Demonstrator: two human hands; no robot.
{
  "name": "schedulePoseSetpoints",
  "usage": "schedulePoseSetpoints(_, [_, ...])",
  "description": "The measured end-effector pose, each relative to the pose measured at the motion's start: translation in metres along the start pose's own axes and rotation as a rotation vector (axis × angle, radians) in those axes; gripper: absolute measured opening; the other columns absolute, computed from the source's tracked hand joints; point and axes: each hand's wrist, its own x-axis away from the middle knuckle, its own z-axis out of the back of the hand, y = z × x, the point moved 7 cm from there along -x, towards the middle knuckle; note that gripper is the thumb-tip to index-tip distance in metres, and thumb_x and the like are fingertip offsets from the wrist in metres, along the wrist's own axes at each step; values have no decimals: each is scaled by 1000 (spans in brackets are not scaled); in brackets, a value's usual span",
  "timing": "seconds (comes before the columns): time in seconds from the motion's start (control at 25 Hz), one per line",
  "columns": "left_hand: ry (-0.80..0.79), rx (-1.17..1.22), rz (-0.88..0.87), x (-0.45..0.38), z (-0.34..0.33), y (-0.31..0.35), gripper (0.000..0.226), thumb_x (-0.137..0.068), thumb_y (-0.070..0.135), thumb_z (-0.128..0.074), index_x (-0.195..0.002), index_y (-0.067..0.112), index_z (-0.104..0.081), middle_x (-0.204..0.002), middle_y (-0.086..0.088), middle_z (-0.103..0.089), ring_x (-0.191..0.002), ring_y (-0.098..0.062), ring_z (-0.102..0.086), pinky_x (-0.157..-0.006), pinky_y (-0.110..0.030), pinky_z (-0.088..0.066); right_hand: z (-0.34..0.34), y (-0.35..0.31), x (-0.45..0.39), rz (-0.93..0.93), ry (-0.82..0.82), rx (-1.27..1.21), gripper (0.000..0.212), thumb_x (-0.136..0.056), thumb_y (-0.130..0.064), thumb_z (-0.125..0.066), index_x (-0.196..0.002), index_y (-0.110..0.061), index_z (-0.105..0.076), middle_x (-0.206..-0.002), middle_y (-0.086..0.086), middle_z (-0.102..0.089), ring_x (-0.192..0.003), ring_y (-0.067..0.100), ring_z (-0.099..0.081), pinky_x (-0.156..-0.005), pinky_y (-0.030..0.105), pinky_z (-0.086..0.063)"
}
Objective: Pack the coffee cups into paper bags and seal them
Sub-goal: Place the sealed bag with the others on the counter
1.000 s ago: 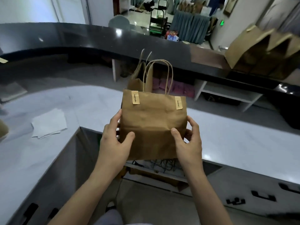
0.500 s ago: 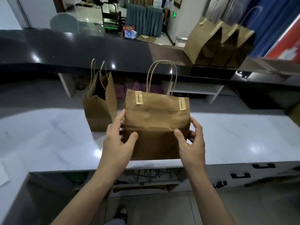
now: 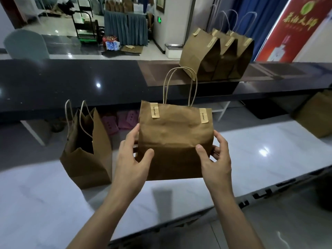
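Left hand (image 3: 132,159), right hand (image 3: 216,159) grip sealed bag (image 3: 175,141) between them.

head view, looking down-forward, close over counter (image 3: 269,141)

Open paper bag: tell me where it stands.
The open paper bag stands on the white counter, left of the sealed bag gripped by both hands.
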Motion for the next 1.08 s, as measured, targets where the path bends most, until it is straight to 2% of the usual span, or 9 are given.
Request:
schedulePoseSetpoints(0.2, [-19, 1, -29, -31, -23, 16, 70, -93, 21, -67, -144, 56, -35, -132, 19, -51, -119, 4, -49, -103, -38, -48, 7, -2, -37, 29, 29, -14, 52, -92, -43, -71, -133, -59, -43, -113, -23, -57, -110, -4, -55, -71, 12, -45])
schedulePoseSetpoints(0.24, [-16, 2, -36, -37, -28, 20, 70, -93, 21, -67, -145, 56, -35, -132, 18, -51, -120, 4, -49, -104, -37, -48, 8, -4, -46, 47, 30, -11, 53, -92, -43, -70, -135, -57, -42, -118, -21, -57, -112, -3, -54, -75, 14, -47])
schedulePoseSetpoints(0.4, [39, -19, -95, -74, -47, 44, 70, -92, 17, -67, -146, 50, -37, -133, 14, -54, -123, -3, -50, -105, -40, -48, 8, -21, -97, 151, 18, -18, 57, -94, -39, -69, -142, -49, -41, -134, -8, -56, -122, 7, -52, -99, 38, -52])
schedulePoseSetpoints(0.48, [70, -21, -121, -93, -57, 57, 70, -92, 17, -67, -145, 52, -37, -130, 15, -55, -121, -1, -51, -102, -35, -48, 9, -32, -124, 187, 8, -38, 59, -93, -39, -69, -144, -47, -41, -136, -7, -54, -125, 14, -52, -104, 42, -51])
schedulePoseSetpoints(0.6, [106, -33, -154, -125, -74, 74, 71, -92, 18, -67, -143, 56, -37, -127, 19, -55, -118, 5, -51, -97, -30, -48, 12, -46, -169, 242, 1, -66, 59, -92, -41, -70, -144, -49, -42, -134, -11, -54, -125, 12, -52, -102, 39, -51])
schedulePoseSetpoints(0.76, [155, -32, -158, -163, -93, 88, 70, -93, 17, -67, -143, 56, -37, -129, 16, -55, -120, -6, -53, -101, -45, -51, 10, -61, -220, 291, -23, -93, 58, -92, -43, -69, -143, -50, -42, -131, -14, -55, -124, 8, -51, -100, 36, -50])
schedulePoseSetpoints(0.92, [243, -109, -172, -201, -103, 92, 67, -92, 19, -67, -140, 55, -38, -124, 22, -56, -119, -13, -52, -99, -48, -51, -4, -64, -259, 283, -95, -155, 57, -92, -41, -70, -142, -50, -42, -132, -13, -56, -126, 11, -54, -102, 39, -52])
schedulePoseSetpoints(1.0, [270, -117, -161, -220, -108, 89, 67, -91, 20, -67, -139, 56, -38, -122, 22, -56, -119, -14, -53, -97, -47, -52, -14, -62, -275, 266, -125, -184, 53, -92, -41, -70, -137, -52, -44, -129, -18, -57, -125, 8, -54, -99, 32, -52])
schedulePoseSetpoints(1.08, [279, -127, -133, -240, -114, 82, 68, -91, 21, -67, -139, 57, -37, -123, 21, -55, -120, -13, -51, -98, -47, -51, -21, -58, -289, 245, -138, -194, 49, -92, -41, -70, -133, -53, -46, -127, -19, -57, -122, 2, -54, -93, 21, -49])
